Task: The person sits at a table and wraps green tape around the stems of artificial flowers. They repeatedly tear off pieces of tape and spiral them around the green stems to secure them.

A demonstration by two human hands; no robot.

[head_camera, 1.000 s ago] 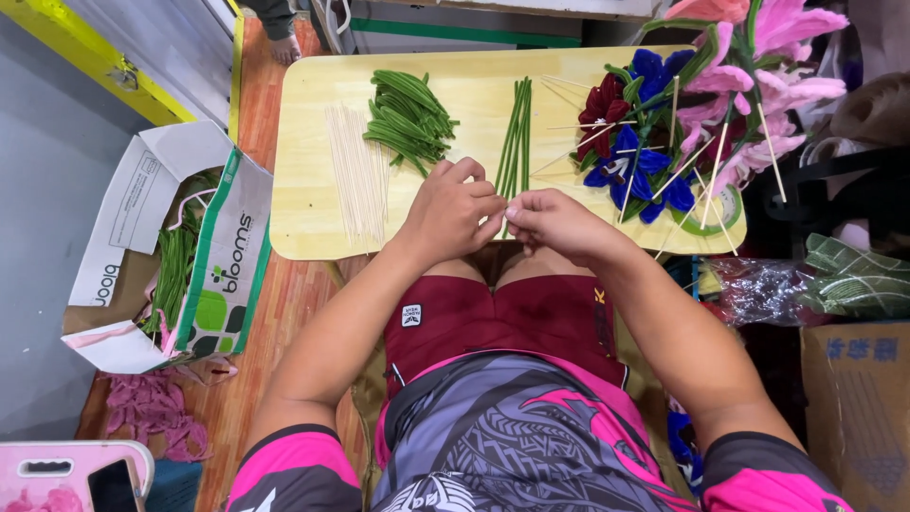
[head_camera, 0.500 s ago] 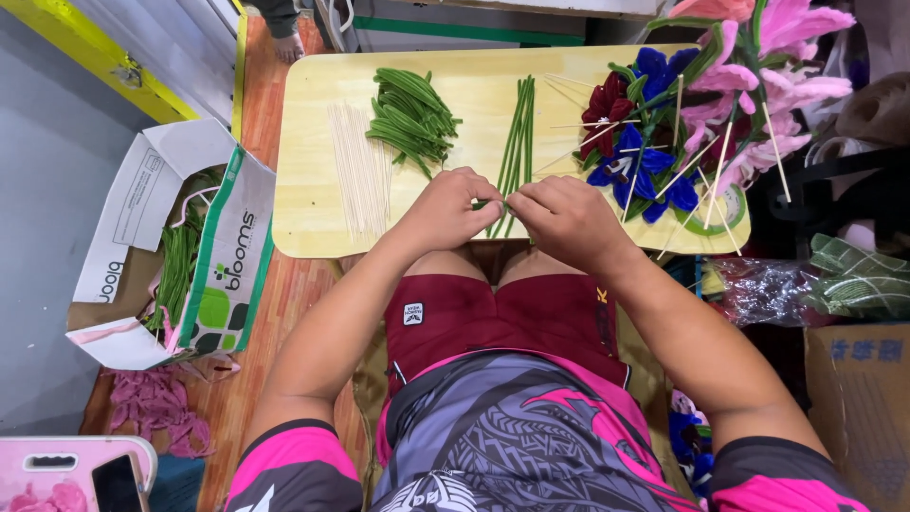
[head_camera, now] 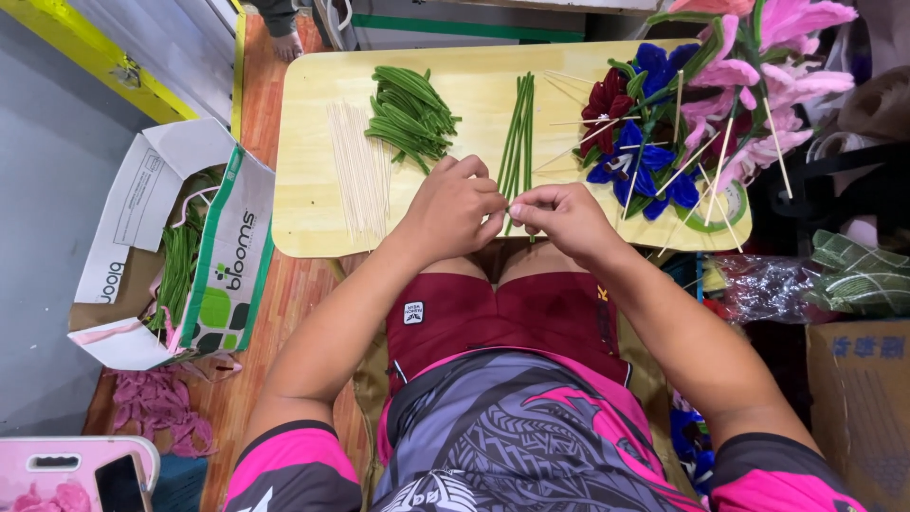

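My left hand (head_camera: 453, 207) and my right hand (head_camera: 561, 217) meet at the near edge of a pale wooden board (head_camera: 313, 142). Their fingertips pinch the near end of a thin green stem (head_camera: 513, 201) between them. That stem belongs to a straight bundle of green stems (head_camera: 520, 128) lying on the board. A pile of bent green stems (head_camera: 410, 114) lies to the left of it. A fan of thin pale wooden sticks (head_camera: 358, 171) lies further left.
Handmade blue, dark red and pink flowers on sticks (head_camera: 682, 123) cover the board's right end. An open cardboard box with green stems (head_camera: 185, 251) stands on the floor at left. A pink tray with a phone (head_camera: 85, 469) sits at bottom left. Bags and a box crowd the right side.
Both hands have stayed at the near end of the green stem bundle, with the fingertips shifting slightly as they work the stem.
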